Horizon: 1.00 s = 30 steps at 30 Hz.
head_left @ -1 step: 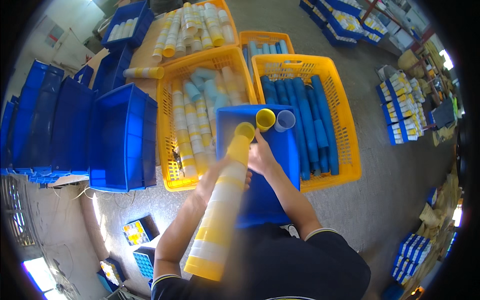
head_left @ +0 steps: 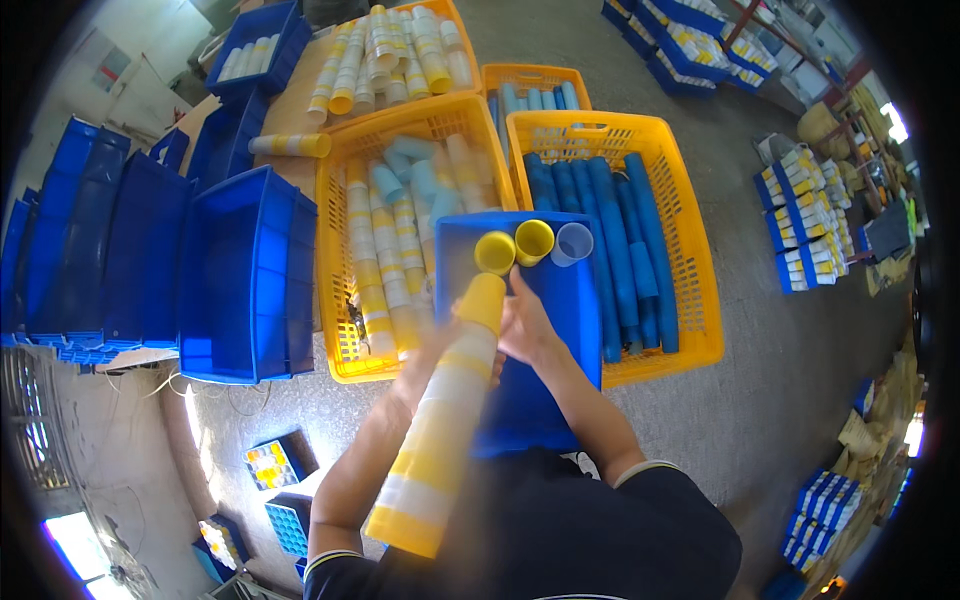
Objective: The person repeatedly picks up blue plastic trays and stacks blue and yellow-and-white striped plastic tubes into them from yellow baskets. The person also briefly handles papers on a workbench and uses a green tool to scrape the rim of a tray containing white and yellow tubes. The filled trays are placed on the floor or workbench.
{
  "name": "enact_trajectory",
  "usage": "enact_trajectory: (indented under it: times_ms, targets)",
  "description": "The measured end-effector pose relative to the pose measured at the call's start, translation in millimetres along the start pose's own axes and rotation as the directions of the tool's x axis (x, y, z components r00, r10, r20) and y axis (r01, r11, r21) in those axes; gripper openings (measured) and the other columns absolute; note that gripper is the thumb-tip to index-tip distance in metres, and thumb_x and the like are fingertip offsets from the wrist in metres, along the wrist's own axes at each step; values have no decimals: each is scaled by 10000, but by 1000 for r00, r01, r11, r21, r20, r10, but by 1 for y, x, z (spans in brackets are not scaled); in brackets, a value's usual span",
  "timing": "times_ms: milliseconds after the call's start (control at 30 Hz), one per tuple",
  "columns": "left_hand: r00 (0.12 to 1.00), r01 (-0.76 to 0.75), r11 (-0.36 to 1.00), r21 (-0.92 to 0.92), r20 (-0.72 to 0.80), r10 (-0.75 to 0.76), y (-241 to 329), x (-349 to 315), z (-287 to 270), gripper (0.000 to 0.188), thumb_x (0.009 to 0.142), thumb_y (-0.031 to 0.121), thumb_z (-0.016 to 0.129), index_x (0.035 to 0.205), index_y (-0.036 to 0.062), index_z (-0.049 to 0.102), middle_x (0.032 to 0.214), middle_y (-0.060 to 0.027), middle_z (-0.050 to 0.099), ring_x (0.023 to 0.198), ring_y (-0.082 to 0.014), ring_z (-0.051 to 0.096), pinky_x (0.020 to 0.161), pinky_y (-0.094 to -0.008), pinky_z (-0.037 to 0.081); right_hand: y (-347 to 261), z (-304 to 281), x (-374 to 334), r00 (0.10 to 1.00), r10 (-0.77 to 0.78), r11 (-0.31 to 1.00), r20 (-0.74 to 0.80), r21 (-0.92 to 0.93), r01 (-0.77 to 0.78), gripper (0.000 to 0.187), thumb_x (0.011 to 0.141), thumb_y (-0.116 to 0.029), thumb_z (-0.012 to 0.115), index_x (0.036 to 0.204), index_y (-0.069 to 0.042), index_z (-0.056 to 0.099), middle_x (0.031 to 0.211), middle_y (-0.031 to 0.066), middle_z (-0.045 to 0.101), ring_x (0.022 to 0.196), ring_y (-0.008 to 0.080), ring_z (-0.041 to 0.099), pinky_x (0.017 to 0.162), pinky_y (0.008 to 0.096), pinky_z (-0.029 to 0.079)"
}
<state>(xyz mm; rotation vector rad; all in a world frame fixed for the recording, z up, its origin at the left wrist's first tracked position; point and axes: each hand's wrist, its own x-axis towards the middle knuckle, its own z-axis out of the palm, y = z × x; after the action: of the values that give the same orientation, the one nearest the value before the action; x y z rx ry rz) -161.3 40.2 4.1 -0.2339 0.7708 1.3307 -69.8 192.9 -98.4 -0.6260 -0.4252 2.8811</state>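
Observation:
My left hand (head_left: 422, 368) is wrapped round a long stack of yellow and white cups (head_left: 432, 440), which slants up and away from my body. The stack's yellow far end (head_left: 483, 300) lies over the blue bin (head_left: 550, 395). Beside that end is my right hand (head_left: 528, 325), its thumb stretched up and away from the other fingers, which are partly hidden by the stack. Along the bin's far edge stand a yellow cup (head_left: 495, 253), a second yellow cup (head_left: 534, 241) and a translucent whitish cup (head_left: 573, 244), mouths upward.
A yellow crate (head_left: 350, 375) of stacked cups sits left of the bin; another yellow crate (head_left: 710, 340) holds blue stacks at right. More cup stacks (head_left: 395, 60) lie farther back. Tall blue bins (head_left: 245, 280) stand at left. One loose stack (head_left: 290, 146) lies beside them.
The leftmost yellow cup has come apart from the stack's far end and now stands in the bin's far left corner. My right thumb has dropped slightly away from the cups.

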Motion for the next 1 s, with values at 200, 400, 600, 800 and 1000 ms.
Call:
enact_trajectory:
  times_ms: [200,400,600,800,1000]
  targets:
    - [998,62,972,-228,14,-61,-16,-18,-11,672,878,476,684,1281,-12,455,1011,-192,631,868,-275,687,772,-416,608,15,3,0,998,-54,995,33,-82,56,510,1029,-464,410,1328,-57,479,1204,153,605,1146,305,580,1034,435,442]
    - [997,58,995,-81,45,-54,-13,-13,1,587,945,452,593,1273,-21,475,1038,-193,647,865,-271,683,795,-390,592,12,-10,-24,994,-69,974,-80,-222,50,422,1047,-389,410,1246,-41,539,1161,150,633,1125,277,598,1023,421,456]
    - [989,116,989,-91,101,-107,-21,12,13,475,979,397,567,1193,-26,557,977,-180,672,815,-253,687,740,-379,585,-12,-8,-72,966,-171,980,-194,-132,147,487,1015,-419,479,1257,3,496,1213,170,622,1140,280,592,984,381,465]
    - [968,250,811,529,-118,-221,-9,15,5,550,945,490,581,1199,7,506,963,-147,658,753,-244,695,671,-366,607,6,-2,-56,976,-131,982,-172,-157,104,517,1032,-450,419,1206,24,532,1158,166,627,1077,260,598,959,382,467]
    - [980,200,966,162,-25,-198,-13,-11,-5,569,946,489,581,1247,16,479,1016,-169,653,843,-252,700,737,-381,611,15,-9,-49,998,39,983,-39,182,-32,486,1023,-384,468,1330,-7,473,1290,147,569,1152,255,573,1029,388,428]
